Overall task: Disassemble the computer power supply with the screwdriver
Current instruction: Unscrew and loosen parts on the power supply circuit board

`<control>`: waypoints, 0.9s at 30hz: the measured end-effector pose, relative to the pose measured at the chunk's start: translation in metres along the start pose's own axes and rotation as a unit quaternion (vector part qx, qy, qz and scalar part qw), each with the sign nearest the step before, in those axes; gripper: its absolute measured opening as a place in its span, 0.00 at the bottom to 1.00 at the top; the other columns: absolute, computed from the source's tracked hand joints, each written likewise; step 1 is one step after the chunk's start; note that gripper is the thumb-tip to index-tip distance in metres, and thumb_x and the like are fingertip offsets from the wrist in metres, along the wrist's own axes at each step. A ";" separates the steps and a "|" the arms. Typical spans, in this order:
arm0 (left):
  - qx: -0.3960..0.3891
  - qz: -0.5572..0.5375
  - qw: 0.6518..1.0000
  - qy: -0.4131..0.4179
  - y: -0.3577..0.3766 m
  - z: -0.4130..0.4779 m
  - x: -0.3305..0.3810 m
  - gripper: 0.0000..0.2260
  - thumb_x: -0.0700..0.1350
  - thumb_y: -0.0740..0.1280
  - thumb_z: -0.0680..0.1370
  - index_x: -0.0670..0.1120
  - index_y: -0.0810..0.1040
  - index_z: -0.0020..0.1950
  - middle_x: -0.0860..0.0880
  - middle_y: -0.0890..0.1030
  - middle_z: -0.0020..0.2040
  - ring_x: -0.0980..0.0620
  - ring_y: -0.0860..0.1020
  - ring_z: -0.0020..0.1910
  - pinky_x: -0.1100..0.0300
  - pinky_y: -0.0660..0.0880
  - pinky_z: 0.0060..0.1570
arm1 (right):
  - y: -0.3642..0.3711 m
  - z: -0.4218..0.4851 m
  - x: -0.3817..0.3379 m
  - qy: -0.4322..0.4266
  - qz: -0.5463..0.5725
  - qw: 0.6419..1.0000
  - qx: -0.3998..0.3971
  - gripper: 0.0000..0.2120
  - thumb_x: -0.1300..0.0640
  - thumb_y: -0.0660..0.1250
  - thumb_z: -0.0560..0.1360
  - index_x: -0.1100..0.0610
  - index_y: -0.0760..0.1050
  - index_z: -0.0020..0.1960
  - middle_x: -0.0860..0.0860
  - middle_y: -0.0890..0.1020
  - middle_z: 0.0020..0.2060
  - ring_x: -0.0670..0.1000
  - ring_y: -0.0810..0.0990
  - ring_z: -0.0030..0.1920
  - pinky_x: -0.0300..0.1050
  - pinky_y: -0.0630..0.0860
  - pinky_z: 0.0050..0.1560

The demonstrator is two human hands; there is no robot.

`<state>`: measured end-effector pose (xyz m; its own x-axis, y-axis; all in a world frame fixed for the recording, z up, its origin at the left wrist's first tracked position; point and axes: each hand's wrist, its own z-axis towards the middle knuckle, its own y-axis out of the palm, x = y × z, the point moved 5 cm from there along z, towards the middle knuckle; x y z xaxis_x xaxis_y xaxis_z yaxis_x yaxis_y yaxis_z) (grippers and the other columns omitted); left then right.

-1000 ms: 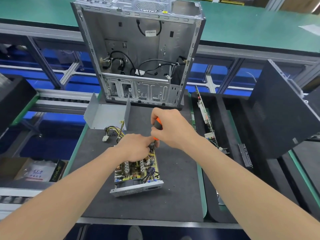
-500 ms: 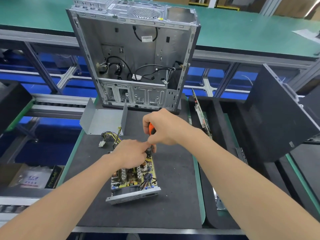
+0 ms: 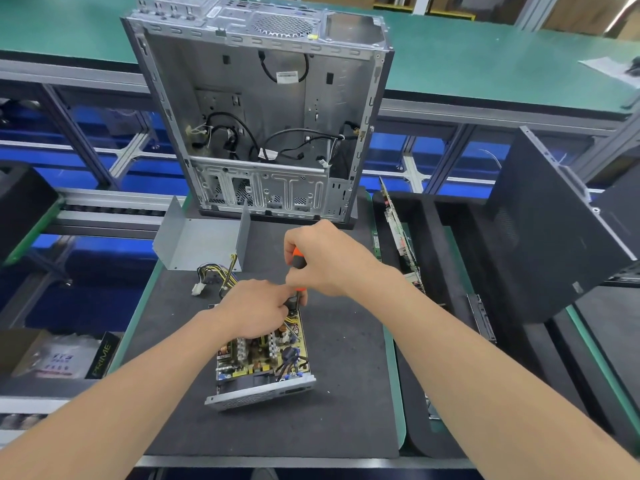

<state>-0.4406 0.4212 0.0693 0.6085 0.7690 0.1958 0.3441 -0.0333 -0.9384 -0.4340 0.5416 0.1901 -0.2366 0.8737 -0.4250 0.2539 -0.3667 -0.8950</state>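
The opened power supply (image 3: 263,365) lies on the dark mat, its yellow circuit board bare and its grey metal end plate facing me. My right hand (image 3: 329,258) grips the orange and black screwdriver (image 3: 298,261) upright over the board's far right corner. My left hand (image 3: 254,308) rests on the far end of the board, fingers curled and pinching the lower black part of the screwdriver. The tip is hidden behind my fingers. A bundle of yellow and black wires (image 3: 218,277) trails from the unit's far end.
The removed grey cover (image 3: 201,242) stands on the mat (image 3: 346,375) behind the unit. An empty computer case (image 3: 263,109) stands upright at the far edge. Black foam trays (image 3: 450,306) with circuit cards and a black side panel (image 3: 547,230) are at the right. A box (image 3: 52,358) sits low left.
Both hands stay on the screwdriver over the same corner of the board. Only the camera view has shifted slightly.
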 end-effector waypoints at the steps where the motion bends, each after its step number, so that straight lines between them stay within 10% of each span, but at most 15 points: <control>1: 0.002 -0.003 1.000 0.000 0.000 -0.001 0.001 0.13 0.47 0.55 0.79 0.63 0.67 0.59 0.55 0.70 0.36 0.47 0.72 0.41 0.53 0.66 0.42 | -0.001 0.000 0.000 0.002 0.002 1.000 0.002 0.08 0.56 0.73 0.68 0.53 0.78 0.47 0.48 0.81 0.41 0.55 0.80 0.45 0.51 0.82 0.41; 13: 0.010 -0.006 1.000 0.002 0.000 0.000 0.001 0.14 0.47 0.54 0.79 0.63 0.68 0.61 0.55 0.70 0.38 0.44 0.76 0.45 0.53 0.65 0.43 | -0.001 0.002 0.000 0.007 0.000 1.000 -0.001 0.09 0.56 0.74 0.69 0.53 0.78 0.47 0.48 0.80 0.41 0.55 0.80 0.44 0.48 0.80 0.39; 20: -0.002 0.010 1.000 -0.015 0.002 0.000 -0.001 0.09 0.48 0.56 0.80 0.61 0.64 0.41 0.55 0.65 0.32 0.47 0.70 0.39 0.53 0.65 0.41 | 0.002 0.002 -0.007 -0.035 -0.011 0.999 -0.031 0.09 0.60 0.73 0.69 0.55 0.78 0.49 0.44 0.78 0.38 0.54 0.81 0.43 0.54 0.83 0.43; 27: -0.003 -0.009 1.000 -0.010 0.000 0.001 0.000 0.14 0.47 0.55 0.79 0.62 0.70 0.61 0.53 0.73 0.39 0.45 0.74 0.44 0.52 0.67 0.44 | -0.007 0.001 -0.003 -0.021 0.016 1.000 0.002 0.08 0.58 0.73 0.69 0.54 0.78 0.47 0.45 0.80 0.37 0.53 0.80 0.41 0.52 0.82 0.40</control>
<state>-0.4410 0.4215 0.0687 0.5879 0.7818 0.2077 0.3589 -0.0220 -0.9331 -0.4357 0.5410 0.1977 -0.2669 0.8478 -0.4583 0.2573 -0.3956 -0.8816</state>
